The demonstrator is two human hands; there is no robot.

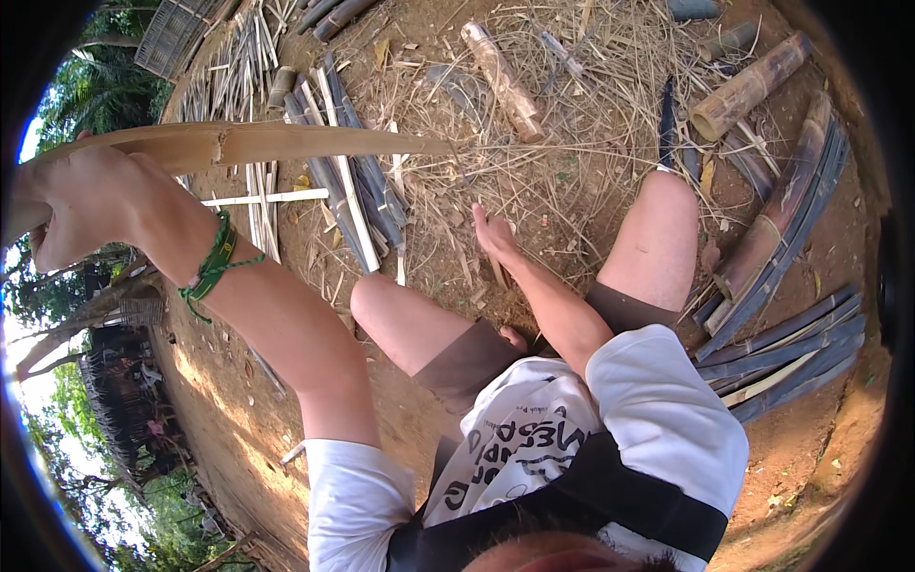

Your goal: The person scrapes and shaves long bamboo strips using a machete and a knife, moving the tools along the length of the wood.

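Bare brown earth (238,419) spread outdoors, with green trees (105,86) along the left rim and thin bamboo shavings (581,119) littered ahead of the seated person. The left hand (91,200), below a green cord bracelet (217,262) on the forearm, was raised at the far left, its grip closed around a long split-bamboo strip (315,143). That strip ran rightward, its narrower end over the near part of the litter. The right hand (494,234) was low between the knees, fingers curled; whether its grip pinched anything, I could not tell. Beyond the left knee lay dark and pale bamboo slats (357,157); at the right were a hollow bamboo section (753,86) and a pile of dark bamboo splits (786,362).
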